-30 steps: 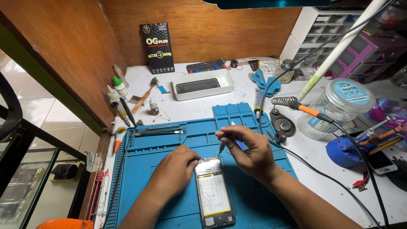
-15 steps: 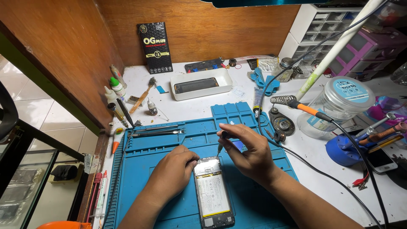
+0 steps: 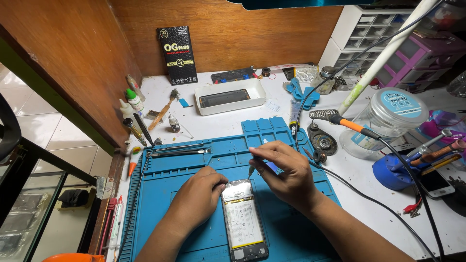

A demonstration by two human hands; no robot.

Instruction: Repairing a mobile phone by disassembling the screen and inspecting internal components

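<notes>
An opened phone (image 3: 244,219) with its back cover off lies lengthwise on a blue repair mat (image 3: 160,218). My left hand (image 3: 200,196) rests on the mat and presses against the phone's upper left edge, steadying it. My right hand (image 3: 286,174) hovers over the phone's top end and pinches a thin screwdriver (image 3: 251,169) whose tip points down at the phone's top edge.
Tweezers (image 3: 179,149) lie along the mat's top. Behind it are a white tray holding a dark phone part (image 3: 231,97), small bottles (image 3: 132,101), a brush (image 3: 162,110) and a black box (image 3: 177,55). A soldering iron (image 3: 353,125), a clear tub (image 3: 392,111) and cables crowd the right.
My right hand has shifted slightly while working the screwdriver at the phone's top. The left hand stays on the phone's edge.
</notes>
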